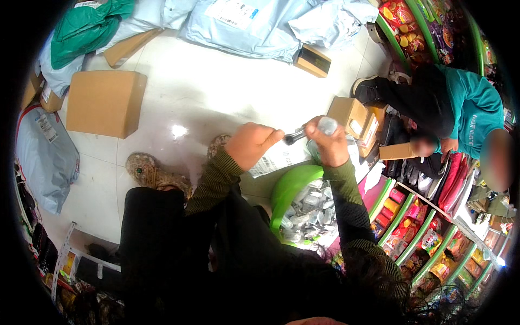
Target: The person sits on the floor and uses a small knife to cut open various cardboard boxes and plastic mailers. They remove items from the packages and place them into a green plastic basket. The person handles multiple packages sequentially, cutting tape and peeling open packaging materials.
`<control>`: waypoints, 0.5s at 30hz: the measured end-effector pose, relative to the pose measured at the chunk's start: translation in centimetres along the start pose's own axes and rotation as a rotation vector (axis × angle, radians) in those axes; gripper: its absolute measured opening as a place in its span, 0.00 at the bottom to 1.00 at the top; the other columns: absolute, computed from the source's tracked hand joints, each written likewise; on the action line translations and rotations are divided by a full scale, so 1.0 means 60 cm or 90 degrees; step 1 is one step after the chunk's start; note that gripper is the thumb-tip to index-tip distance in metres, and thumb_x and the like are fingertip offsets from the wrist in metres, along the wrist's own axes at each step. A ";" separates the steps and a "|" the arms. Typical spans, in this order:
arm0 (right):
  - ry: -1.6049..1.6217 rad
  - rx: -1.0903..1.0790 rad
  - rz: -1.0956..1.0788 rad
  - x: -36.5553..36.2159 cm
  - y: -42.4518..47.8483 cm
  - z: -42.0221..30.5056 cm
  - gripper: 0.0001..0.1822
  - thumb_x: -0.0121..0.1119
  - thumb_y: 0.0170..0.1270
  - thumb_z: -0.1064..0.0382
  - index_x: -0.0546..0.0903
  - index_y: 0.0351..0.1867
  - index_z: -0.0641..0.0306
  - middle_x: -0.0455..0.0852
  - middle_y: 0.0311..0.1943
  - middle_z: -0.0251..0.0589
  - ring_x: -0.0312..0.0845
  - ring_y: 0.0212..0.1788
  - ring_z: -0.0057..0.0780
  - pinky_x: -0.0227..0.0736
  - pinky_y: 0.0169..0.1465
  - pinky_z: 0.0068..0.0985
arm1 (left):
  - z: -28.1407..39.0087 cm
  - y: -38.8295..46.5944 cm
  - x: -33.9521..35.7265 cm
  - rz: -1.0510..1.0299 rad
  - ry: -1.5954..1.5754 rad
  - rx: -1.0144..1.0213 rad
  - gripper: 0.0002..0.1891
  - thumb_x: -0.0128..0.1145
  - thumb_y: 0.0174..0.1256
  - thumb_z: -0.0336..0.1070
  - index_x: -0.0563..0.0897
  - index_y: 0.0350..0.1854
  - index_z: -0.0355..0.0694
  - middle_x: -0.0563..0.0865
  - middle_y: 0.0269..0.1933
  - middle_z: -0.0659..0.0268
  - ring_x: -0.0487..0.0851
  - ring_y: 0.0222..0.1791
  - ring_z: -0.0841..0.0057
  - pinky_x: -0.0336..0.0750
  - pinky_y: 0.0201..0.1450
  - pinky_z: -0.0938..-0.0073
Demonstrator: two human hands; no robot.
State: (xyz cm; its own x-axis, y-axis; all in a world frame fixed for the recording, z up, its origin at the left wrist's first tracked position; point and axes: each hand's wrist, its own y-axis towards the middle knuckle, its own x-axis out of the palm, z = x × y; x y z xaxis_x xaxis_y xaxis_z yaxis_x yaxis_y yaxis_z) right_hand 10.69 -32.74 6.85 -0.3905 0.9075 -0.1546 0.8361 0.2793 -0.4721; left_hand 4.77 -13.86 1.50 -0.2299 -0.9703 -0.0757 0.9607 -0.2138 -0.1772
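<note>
My right hand (330, 144) grips a small clear plastic item (327, 125), and a dark, slim piece (294, 137) reaches from it towards my left hand. My left hand (252, 145) has its thumb and forefinger pinched together at the dark end; whether they grip it is not plain. Below my right hand stands a green plastic tub (280, 203) holding many small clear plastic items (313, 205). A white package with a printed label (280, 159) lies under and between my hands.
Grey mailing bags (243, 28) line the far side of the floor. A cardboard box (103, 103) stands at left, and smaller boxes (349, 113) are stacked right of my hands. Another person (467, 105) sits at right beside racks of snack packets (414, 227).
</note>
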 end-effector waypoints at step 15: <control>0.204 0.113 0.360 -0.388 -0.214 0.116 0.15 0.56 0.58 0.59 0.73 0.42 0.66 0.80 0.29 0.40 0.76 0.29 0.25 0.75 0.37 0.23 | -0.013 0.005 -0.015 0.222 0.024 -0.011 0.20 0.47 0.63 0.46 0.77 0.40 0.30 0.81 0.40 0.50 0.77 0.42 0.58 0.70 0.47 0.66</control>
State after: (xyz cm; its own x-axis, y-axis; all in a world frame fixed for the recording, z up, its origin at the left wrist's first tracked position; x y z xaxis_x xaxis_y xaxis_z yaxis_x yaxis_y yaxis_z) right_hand 6.36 -59.67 10.49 0.2460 0.9546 -0.1681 0.7911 -0.2980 -0.5342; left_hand 5.16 -12.96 0.76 0.1055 -0.9797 -0.1705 0.9796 0.1319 -0.1515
